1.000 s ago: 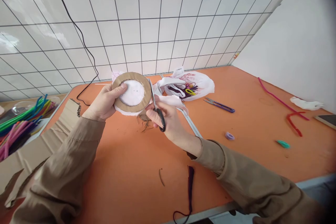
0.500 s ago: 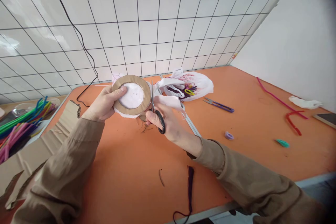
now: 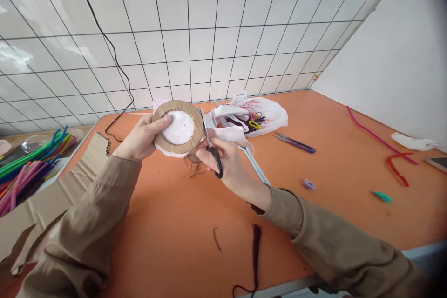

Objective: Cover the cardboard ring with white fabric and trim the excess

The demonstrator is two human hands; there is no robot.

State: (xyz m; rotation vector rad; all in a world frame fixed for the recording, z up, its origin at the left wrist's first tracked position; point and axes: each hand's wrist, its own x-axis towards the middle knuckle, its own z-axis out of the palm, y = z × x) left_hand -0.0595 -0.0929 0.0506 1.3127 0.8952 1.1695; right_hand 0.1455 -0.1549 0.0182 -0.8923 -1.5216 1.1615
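A round cardboard ring (image 3: 196,125) is held upright above the table, with white cloth (image 3: 179,127) filling its centre and sticking out past its rim. My left hand (image 3: 144,136) pinches the ring at its left side, thumb on the front. Black-handled scissors (image 3: 215,160) are in my right hand (image 3: 226,160), their blades pointing up along the ring's right edge. Part of the white cloth (image 3: 228,135) extends to the right behind my right hand.
On the orange table (image 3: 167,233) lie a white bag (image 3: 272,114) of threads, blue snips (image 3: 295,143), a dark tassel (image 3: 256,256), a purple roll (image 3: 308,184) and red pipe cleaners (image 3: 396,167). Cut cardboard (image 3: 66,191) and coloured pipe cleaners (image 3: 24,181) are at the left.
The view has shifted slightly, so everything appears a little further right. The scissor blades have come closer together at the ring's right edge. Both hands keep their holds.
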